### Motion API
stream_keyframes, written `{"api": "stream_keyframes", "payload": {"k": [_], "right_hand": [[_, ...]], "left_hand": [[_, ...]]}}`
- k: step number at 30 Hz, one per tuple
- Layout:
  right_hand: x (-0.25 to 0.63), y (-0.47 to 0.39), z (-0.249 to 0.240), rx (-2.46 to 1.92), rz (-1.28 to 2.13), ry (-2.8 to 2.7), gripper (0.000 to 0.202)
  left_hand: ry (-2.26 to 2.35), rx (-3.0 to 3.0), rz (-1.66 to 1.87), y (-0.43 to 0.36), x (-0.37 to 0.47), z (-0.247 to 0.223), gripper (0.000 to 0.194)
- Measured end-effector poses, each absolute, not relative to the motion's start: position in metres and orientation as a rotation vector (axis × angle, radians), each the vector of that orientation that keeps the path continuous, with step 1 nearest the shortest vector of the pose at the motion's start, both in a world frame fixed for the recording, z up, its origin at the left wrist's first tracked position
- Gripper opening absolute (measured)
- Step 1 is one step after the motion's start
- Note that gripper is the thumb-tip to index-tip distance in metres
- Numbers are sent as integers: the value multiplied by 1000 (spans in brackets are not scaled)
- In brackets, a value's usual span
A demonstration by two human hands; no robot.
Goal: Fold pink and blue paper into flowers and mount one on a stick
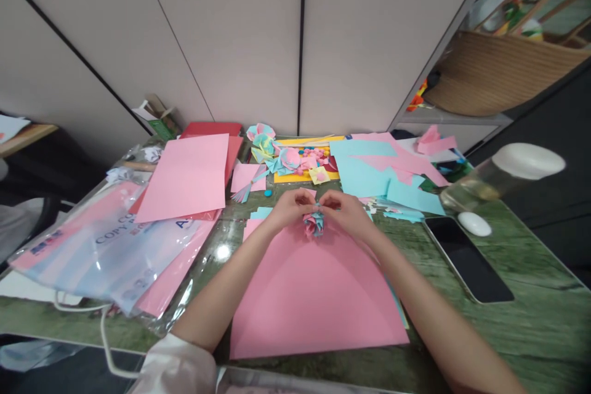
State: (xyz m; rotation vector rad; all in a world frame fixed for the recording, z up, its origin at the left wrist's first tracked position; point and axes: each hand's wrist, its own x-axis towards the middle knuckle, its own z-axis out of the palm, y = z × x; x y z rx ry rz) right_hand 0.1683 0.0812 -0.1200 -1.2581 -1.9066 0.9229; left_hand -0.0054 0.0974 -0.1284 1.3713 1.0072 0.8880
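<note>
Between my two hands is a small pink and light-blue paper flower [314, 225], its curled petals hanging below my fingertips. My left hand [292, 208] pinches it from the left with thumb and finger. From the other side my right hand [342, 212] grips it with bent fingers. The exact grip points are partly hidden behind the fingers. Beneath both hands lies a large pink paper sheet [318, 301], with light-blue sheets showing under its edges. Beyond my fingers sit finished paper flowers [290, 160] and a fringed paper strip [250, 186].
On the left are pink sheets [184, 175] and a plastic paper bag [115, 243]. Small coloured beads [316, 154] lie on a yellow sheet at the back. Light-blue paper [362, 166], a phone [468, 258], a white oval object [474, 224] and a bottle [498, 175] are on the right.
</note>
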Motion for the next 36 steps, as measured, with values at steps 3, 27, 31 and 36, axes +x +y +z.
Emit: {"api": "stream_keyframes", "payload": {"k": [3,27,31,36], "right_hand": [[166,84,-131,-1262,840,-1891,11],[164,74,-143,-1152,117,-1992,6],[167,74,-140,-1076,49,-2026,7],[168,78,-142,-1047,-185,-2121,8]], "left_hand": [[1041,1390,956,101,-4,-137,26],[1066,1123,971,96,4,-134,6],[1071,1160,995,94,2,-131,7],[1072,1226,1004,92,-7,-130,10]]}}
